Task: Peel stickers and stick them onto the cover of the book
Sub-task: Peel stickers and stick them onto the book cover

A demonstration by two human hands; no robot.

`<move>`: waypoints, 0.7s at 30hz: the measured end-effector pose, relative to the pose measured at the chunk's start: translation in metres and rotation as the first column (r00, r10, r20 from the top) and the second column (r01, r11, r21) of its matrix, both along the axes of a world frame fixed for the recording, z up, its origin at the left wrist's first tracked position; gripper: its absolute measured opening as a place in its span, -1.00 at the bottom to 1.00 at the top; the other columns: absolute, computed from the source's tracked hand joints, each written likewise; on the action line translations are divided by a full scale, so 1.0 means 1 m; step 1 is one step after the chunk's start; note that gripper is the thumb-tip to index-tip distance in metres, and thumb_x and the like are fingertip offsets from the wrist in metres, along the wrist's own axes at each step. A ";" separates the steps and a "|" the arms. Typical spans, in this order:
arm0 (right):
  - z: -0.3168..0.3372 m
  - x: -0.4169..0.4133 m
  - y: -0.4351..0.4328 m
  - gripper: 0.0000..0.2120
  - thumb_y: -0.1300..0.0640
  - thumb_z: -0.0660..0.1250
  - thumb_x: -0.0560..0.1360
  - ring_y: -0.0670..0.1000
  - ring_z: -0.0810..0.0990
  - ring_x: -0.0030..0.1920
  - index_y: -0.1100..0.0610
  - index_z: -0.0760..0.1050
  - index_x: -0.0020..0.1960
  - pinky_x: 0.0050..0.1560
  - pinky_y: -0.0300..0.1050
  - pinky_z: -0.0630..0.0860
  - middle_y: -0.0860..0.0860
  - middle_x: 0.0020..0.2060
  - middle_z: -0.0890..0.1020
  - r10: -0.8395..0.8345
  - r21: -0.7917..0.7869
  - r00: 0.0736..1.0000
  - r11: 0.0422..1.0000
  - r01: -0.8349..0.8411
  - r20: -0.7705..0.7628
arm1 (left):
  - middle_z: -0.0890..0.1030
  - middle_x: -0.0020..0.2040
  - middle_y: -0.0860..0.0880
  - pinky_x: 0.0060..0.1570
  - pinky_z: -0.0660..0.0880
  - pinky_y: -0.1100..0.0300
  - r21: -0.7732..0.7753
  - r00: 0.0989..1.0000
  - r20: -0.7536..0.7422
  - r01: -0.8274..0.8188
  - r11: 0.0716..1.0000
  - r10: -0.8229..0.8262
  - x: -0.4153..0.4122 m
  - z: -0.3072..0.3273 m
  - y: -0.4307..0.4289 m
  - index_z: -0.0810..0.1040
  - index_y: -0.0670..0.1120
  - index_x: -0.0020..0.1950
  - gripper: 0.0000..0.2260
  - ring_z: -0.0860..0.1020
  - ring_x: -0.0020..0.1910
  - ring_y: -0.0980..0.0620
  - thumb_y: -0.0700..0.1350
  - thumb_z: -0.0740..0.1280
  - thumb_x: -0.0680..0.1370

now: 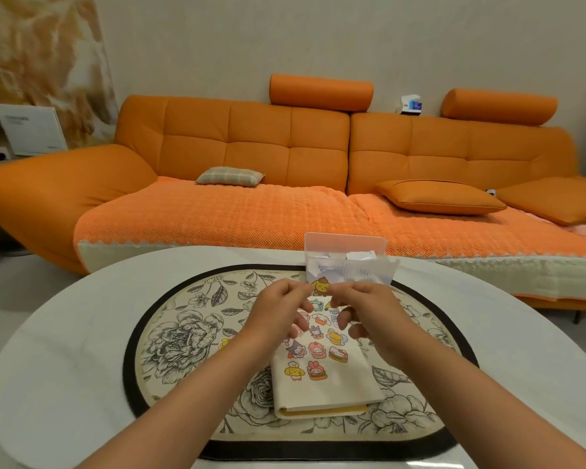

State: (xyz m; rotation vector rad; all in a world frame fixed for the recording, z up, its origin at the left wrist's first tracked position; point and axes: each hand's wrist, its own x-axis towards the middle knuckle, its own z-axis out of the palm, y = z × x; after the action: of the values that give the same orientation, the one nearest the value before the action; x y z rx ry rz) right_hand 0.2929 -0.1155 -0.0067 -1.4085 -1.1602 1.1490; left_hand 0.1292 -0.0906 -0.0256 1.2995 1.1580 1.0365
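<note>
White tabletop (pixel 65 333) spreads out on my left, and on it lies an oval mat (pixel 183 336) printed with grey flowers and edged in black. A loose sticker (pixel 222 343), small and yellowish, lies on the mat just beside my left wrist, partly hidden by it.

My left hand (pixel 278 309) is raised above the mat, its thumb and forefinger pinching the left edge of a sticker (pixel 319 286) that shows a yellow cartoon dog. The sticker hangs in the air between my two hands, above the far end of the book.

Below it the book (pixel 329 397) lies closed and flat in the middle of the mat, cream cover up, with a yellow edge facing me. Rows of cartoon stickers (pixel 318 350) are on the cover, the far ones partly hidden behind my fingers.

My right hand (pixel 366 306) pinches the sticker's right edge with thumb and forefinger, the other fingers curled loosely underneath. Just behind both hands a clear plastic box (pixel 347 245) stands at the far rim of the mat, with white paper scraps inside.

Beyond the table runs an orange sofa (pixel 251 137), a checked cushion (pixel 230 176) on its left seat and an orange cushion (pixel 440 198) on its right.
</note>
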 end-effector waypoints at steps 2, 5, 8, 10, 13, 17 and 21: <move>-0.002 0.003 0.000 -0.86 0.13 0.42 0.54 -0.01 0.49 -0.43 0.21 0.65 -0.03 -0.46 -0.18 0.33 0.05 -0.23 0.61 0.020 -0.048 0.998 0.999 -0.023 -0.053 | 0.64 -0.23 -0.04 -0.40 0.40 0.23 0.113 0.996 -0.086 -0.001 0.994 0.011 0.000 -0.003 -0.002 0.60 -0.11 -0.07 -0.88 0.55 -0.39 0.03 -0.10 0.34 0.60; -0.005 0.005 -0.002 -0.82 0.11 0.41 0.55 -0.03 0.50 -0.41 0.21 0.64 0.04 -0.47 -0.21 0.34 0.03 -0.22 0.62 0.043 -0.074 0.997 0.996 -0.048 -0.070 | 0.65 -0.27 0.00 -0.39 0.42 0.28 0.189 0.988 -0.147 -0.013 0.982 0.041 0.001 -0.006 -0.004 0.61 -0.07 -0.10 -0.89 0.56 -0.40 0.07 -0.09 0.35 0.59; -0.005 0.006 -0.004 -0.81 0.10 0.40 0.56 -0.03 0.50 -0.40 0.20 0.64 0.09 -0.45 -0.21 0.34 0.02 -0.23 0.62 0.050 -0.091 0.994 0.994 -0.059 -0.094 | 0.66 -0.27 0.03 -0.37 0.42 0.22 0.198 0.985 -0.164 -0.020 0.980 0.053 0.002 -0.007 -0.004 0.60 -0.07 -0.08 -0.86 0.57 -0.42 0.08 -0.02 0.37 0.58; -0.005 0.007 -0.005 -0.80 0.10 0.39 0.57 -0.03 0.50 -0.39 0.20 0.64 0.09 -0.45 -0.21 0.34 0.01 -0.24 0.62 0.054 -0.105 0.992 0.992 -0.065 -0.111 | 0.66 -0.25 0.02 -0.37 0.43 0.19 0.192 0.986 -0.158 -0.026 0.981 0.057 0.003 -0.007 -0.004 0.59 -0.07 -0.05 -0.85 0.58 -0.42 0.08 0.00 0.37 0.58; -0.006 0.009 -0.006 -0.80 0.09 0.41 0.55 -0.04 0.50 -0.39 0.20 0.65 0.09 -0.46 -0.22 0.35 0.00 -0.25 0.63 0.064 -0.117 0.991 0.990 -0.079 -0.121 | 0.68 -0.24 0.01 -0.37 0.43 0.21 0.188 0.983 -0.185 0.014 0.982 0.022 0.004 -0.008 -0.004 0.60 -0.06 -0.07 -0.88 0.58 -0.41 0.09 -0.04 0.37 0.59; -0.006 0.010 -0.007 -0.84 0.07 0.45 0.52 -0.05 0.52 -0.39 0.13 0.68 0.04 -0.41 -0.19 0.37 0.00 -0.15 0.71 0.008 -0.113 0.999 0.994 -0.013 -0.045 | 0.65 -0.24 -0.02 -0.41 0.45 0.21 0.229 0.966 -0.255 0.010 0.973 0.050 0.004 -0.008 -0.006 0.56 -0.04 -0.14 -0.87 0.58 -0.41 0.09 -0.07 0.34 0.60; -0.010 0.007 -0.007 -0.86 0.00 0.47 0.49 -0.10 0.53 -0.42 0.05 0.70 -0.04 -0.39 -0.21 0.38 -0.03 -0.14 0.73 -0.110 0.032 0.983 0.994 0.106 0.146 | 0.63 -0.20 -0.01 -0.25 0.59 -0.04 0.278 0.942 -0.325 0.010 0.961 0.085 0.007 -0.013 -0.008 0.54 0.03 -0.15 -0.87 0.62 -0.25 -0.09 -0.01 0.34 0.59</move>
State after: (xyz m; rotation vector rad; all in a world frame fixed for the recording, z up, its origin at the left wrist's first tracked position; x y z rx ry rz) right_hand 0.3001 -0.1223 -0.0164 -1.5397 -1.1810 0.9645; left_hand 0.1364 -0.0984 -0.0382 1.7320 1.3284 1.0588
